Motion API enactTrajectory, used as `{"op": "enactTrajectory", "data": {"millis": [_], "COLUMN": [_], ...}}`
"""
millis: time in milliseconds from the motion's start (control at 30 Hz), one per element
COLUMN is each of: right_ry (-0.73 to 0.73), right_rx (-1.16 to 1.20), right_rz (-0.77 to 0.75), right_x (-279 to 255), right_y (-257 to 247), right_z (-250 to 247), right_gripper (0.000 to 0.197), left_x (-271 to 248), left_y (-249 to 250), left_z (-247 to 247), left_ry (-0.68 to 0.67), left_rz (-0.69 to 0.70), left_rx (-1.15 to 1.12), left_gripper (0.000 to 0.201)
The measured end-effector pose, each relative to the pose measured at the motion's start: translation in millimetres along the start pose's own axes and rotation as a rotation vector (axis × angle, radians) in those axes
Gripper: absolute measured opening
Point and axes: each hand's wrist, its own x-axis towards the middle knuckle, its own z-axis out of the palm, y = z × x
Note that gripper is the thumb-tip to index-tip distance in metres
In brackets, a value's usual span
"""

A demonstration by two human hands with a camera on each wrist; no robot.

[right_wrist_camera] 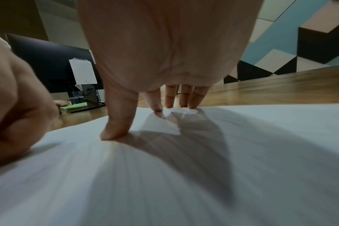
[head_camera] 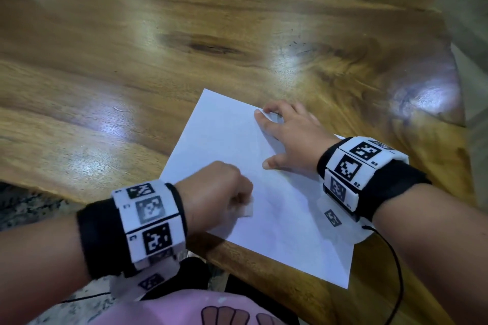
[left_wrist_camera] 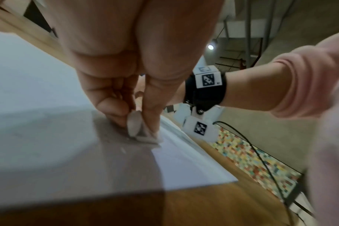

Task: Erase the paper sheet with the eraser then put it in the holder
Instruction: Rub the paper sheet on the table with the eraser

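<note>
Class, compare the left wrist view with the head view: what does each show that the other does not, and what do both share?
Only the left wrist view shows the thumb and fingers pinching the eraser onto the paper sheet. Only the head view shows the right hand spread flat, pinning the sheet on the wooden table. Both show the left hand, eraser and sheet; neither shows a holder.
</note>
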Motion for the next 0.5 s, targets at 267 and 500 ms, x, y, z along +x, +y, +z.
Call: {"op": "enactTrajectory", "data": {"millis": [267,500], "right_ry": [-0.002,-0.013], "right_rx": [0.01,0.013], "right_rz": [0.008,0.011], "right_x": [0.5,-0.4], "right_y": [0.5,0.1], "right_z": [0.6,0.5], "right_gripper": [0.093,0.093], "left_x": [-6.6,-6.4], "left_y": [-22.3,-31.9], "left_z": [-0.7,-5.1], "left_ry": [0.244,0.217], "left_rz": [-0.063,-0.049], "left_rx": [-0.023,0.003], "left_gripper": [0.016,0.014]}}
